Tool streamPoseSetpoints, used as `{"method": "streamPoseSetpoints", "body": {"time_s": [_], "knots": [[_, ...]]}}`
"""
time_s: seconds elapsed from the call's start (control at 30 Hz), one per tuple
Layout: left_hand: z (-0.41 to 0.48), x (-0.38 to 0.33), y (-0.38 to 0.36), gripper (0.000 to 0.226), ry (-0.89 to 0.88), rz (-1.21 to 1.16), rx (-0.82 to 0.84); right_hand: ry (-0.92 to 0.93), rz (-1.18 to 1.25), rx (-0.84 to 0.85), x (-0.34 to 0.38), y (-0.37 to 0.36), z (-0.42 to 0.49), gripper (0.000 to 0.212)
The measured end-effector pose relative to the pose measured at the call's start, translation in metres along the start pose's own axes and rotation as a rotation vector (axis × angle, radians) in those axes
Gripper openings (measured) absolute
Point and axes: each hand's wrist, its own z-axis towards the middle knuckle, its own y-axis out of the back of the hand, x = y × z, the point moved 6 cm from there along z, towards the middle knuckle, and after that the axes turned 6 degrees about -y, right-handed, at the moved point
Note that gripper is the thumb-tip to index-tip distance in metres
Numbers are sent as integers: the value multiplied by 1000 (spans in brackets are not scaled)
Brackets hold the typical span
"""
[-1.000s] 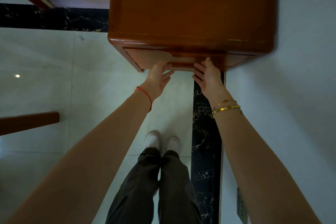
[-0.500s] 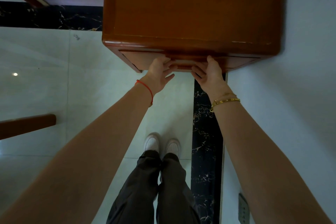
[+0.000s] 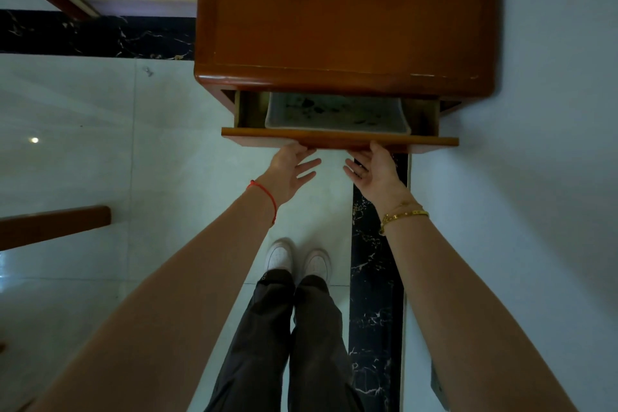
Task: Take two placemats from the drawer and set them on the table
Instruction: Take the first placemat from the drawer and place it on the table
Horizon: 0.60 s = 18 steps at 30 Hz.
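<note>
The left hand [image 3: 290,174] and right hand [image 3: 375,176] are reaching under the drawer [image 3: 337,138] front, fingers [image 3: 311,162] spread and loose, gripping nothing, only the uppermost tips touching its lower edge. Just beyond them a grey-green placemat [image 3: 334,114] is lying flat inside the part-open drawer, its far side hiding under the cabinet [image 3: 334,10] top.

I found no text, label, brand, number or sign that I could read in this view.
</note>
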Motion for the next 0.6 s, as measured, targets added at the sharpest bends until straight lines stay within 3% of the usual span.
{"method": "streamPoseSetpoints", "body": {"time_s": [0.37, 0.6], "knots": [[-30, 68, 34, 36, 66, 81, -24, -94, -37, -46, -62, 43, -21, 50], [-38, 73, 35, 36, 64, 62, -38, -94, -22, -30, -70, 46, -26, 50]]}}
